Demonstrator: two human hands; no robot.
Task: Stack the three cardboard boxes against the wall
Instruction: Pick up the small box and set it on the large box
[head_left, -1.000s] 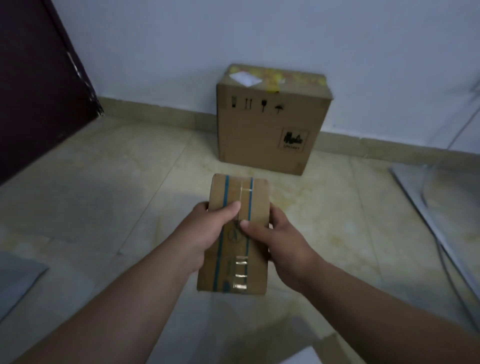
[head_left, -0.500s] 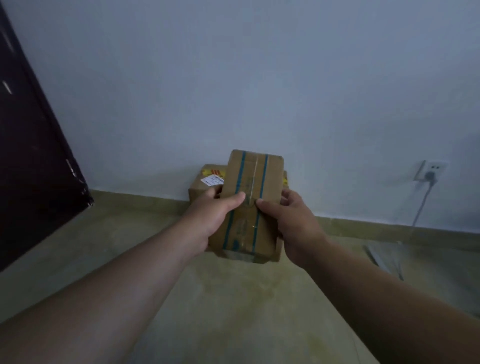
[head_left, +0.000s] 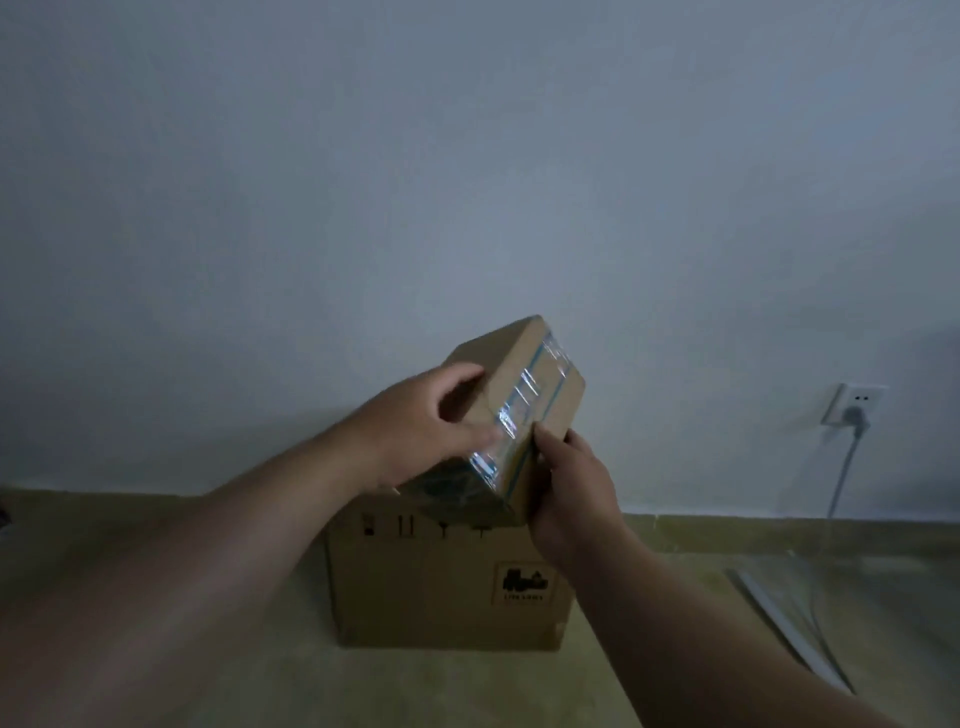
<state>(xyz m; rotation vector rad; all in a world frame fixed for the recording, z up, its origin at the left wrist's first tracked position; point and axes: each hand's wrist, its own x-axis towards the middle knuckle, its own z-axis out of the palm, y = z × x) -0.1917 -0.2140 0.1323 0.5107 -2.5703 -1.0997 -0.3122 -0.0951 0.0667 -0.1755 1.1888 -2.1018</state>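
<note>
A large cardboard box (head_left: 415, 587) with a dark printed logo stands on the floor against the pale wall. Just above its top I hold a small cardboard box (head_left: 524, 379) wrapped with clear tape and blue stripes, tilted with its far end raised to the right. My left hand (head_left: 421, 431) grips its left side and top. My right hand (head_left: 576, 493) holds its lower right end. The small box's near bottom corner is close to the large box's top; contact cannot be told. No third box is in view.
A wall socket (head_left: 854, 402) with a plugged cable sits at the right, the cable running down to the floor. A flat pale strip (head_left: 789, 629) lies on the tiled floor at the right. A skirting board runs along the wall.
I have come closer to the wall. The small box has turned from lying lengthwise to tilted, and now sits over the large box's top. Both hands keep their hold.
</note>
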